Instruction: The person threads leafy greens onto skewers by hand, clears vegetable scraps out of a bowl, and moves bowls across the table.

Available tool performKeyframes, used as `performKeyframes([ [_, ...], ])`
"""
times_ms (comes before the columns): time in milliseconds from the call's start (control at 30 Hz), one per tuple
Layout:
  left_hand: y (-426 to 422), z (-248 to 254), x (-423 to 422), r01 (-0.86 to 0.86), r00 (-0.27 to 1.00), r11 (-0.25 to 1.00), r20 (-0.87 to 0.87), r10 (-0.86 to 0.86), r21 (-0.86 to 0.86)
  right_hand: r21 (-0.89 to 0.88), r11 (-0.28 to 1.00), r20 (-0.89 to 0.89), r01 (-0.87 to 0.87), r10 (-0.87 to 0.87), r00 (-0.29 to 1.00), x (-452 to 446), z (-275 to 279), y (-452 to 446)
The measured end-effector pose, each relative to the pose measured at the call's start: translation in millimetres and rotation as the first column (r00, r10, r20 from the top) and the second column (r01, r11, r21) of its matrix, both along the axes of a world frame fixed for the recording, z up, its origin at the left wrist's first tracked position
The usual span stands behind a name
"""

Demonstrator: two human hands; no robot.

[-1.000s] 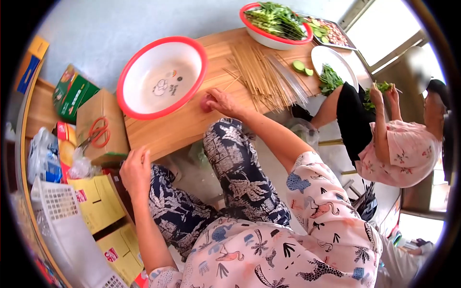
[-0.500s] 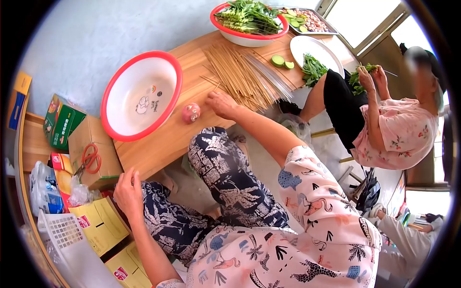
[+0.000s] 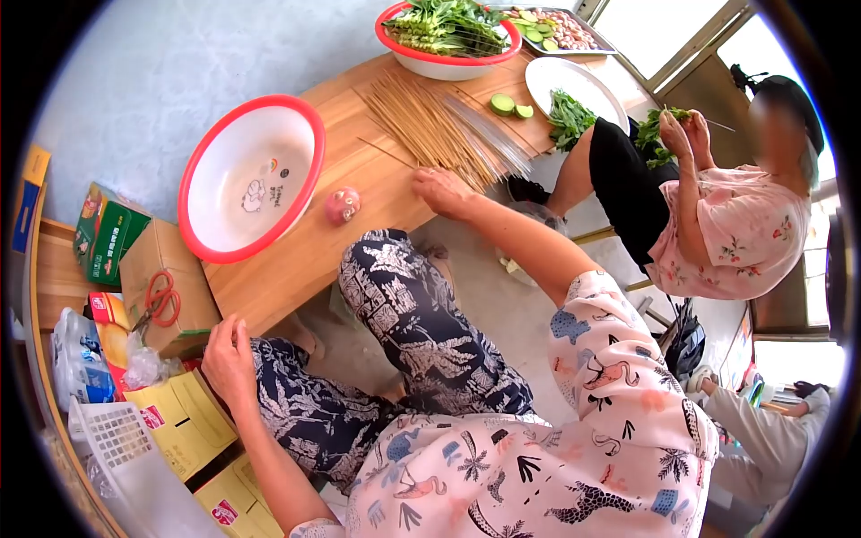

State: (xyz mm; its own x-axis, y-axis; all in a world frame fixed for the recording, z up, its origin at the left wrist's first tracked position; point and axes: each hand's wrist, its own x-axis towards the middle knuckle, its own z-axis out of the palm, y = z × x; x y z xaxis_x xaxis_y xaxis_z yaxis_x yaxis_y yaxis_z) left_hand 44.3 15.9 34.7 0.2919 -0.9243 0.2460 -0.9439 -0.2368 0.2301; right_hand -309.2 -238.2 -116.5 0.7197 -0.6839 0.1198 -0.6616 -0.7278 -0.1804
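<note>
My right hand (image 3: 443,192) is at the table's near edge, its fingers pinched at the end of one bamboo skewer (image 3: 386,151) that points away toward the far left. Just beyond lies a spread pile of bamboo skewers (image 3: 421,121), with thin metal-looking sticks (image 3: 489,134) alongside. Over by the left table corner, my left hand (image 3: 230,363) has its fingers loosely extended and holds nothing. Between the hands sit a small round pink thing with pale spots (image 3: 343,206) and a white basin with a red rim (image 3: 309,121).
A basin of leafy greens (image 3: 448,31), a tray of sliced food (image 3: 560,31), cut green vegetable pieces (image 3: 502,104) and a white plate (image 3: 605,90) stand farther right. A person (image 3: 726,224) there handles greens. Red-handled scissors (image 3: 161,300) and boxes (image 3: 170,269) are left.
My right hand has shifted right along the table edge, and one skewer now lies angled away from the pile at its fingertips. My left hand stays by the corner.
</note>
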Motion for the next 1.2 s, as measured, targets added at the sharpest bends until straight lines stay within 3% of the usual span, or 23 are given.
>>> performKeyframes([
  [200,1.0,-4.7,3.8,-0.015,1.0,1.0,-0.005,0.015,0.006,-0.064,0.998,-0.069,0.02,-0.025,0.997,-34.2,-2.1,-3.5],
  [267,2.1,-6.9,6.6,-0.027,0.999,0.999,-0.022,0.028,0.025,-0.078,0.997,0.03,0.021,-0.019,0.999,-45.5,2.2,2.4],
  [333,2.5,-5.7,7.0,-0.023,0.999,0.999,-0.023,0.024,0.026,0.077,0.994,0.27,0.083,-0.101,0.957,-56.0,7.5,9.1],
  [367,2.7,-4.7,6.6,-0.025,0.999,0.999,-0.024,0.026,0.025,0.059,0.987,0.41,0.146,-0.158,0.898,-60.1,6.1,15.4],
  [400,3.4,-4.2,6.2,-0.02,0.999,0.999,-0.027,0.021,0.033,0.066,0.986,0.405,0.151,-0.165,0.899,-67.3,9.9,25.2],
  [500,4.6,-6.3,7.8,-0.038,0.997,0.999,-0.065,0.038,0.008,0.254,0.867,0.403,0.429,-0.498,0.768,-96.9,22.2,54.3],
  [533,5.1,-7.2,9.1,-0.033,0.997,0.999,-0.067,0.033,0.011,0.255,0.864,0.4,0.433,-0.502,0.766,-109.9,14.6,60.7],
  [600,4.9,-8.2,10.4,-0.036,0.997,0.999,-0.069,0.035,-0.003,0.345,0.855,0.226,0.388,-0.477,0.85,-131.1,-0.1,73.8],
  [733,3.9,-8.7,12.1,-0.062,0.997,0.998,-0.042,0.062,0.017,0.385,0.849,0.18,0.362,-0.454,0.873,-138.4,-17.1,82.2],
  [867,3.1,-9.8,12.1,-0.051,0.998,0.998,-0.03,0.051,0.027,0.211,0.943,0.123,0.258,-0.287,0.95,-123.9,-30.9,61.0],
  [1000,2.8,-9.1,9.6,-0.044,0.999,0.999,-0.022,0.045,0.027,0.192,0.954,0.128,0.229,-0.256,0.958,-100.3,-38.7,39.8],
  [1067,3.5,-9.0,9.1,-0.044,0.999,0.999,-0.023,0.045,0.025,0.261,0.947,0.214,0.189,-0.247,0.945,-92.4,-35.1,38.2],
  [1200,4.1,-11.0,12.5,-0.038,0.999,0.999,-0.029,0.039,0.016,0.263,0.938,0.177,0.226,-0.277,0.944,-102.9,-30.8,49.7],
])
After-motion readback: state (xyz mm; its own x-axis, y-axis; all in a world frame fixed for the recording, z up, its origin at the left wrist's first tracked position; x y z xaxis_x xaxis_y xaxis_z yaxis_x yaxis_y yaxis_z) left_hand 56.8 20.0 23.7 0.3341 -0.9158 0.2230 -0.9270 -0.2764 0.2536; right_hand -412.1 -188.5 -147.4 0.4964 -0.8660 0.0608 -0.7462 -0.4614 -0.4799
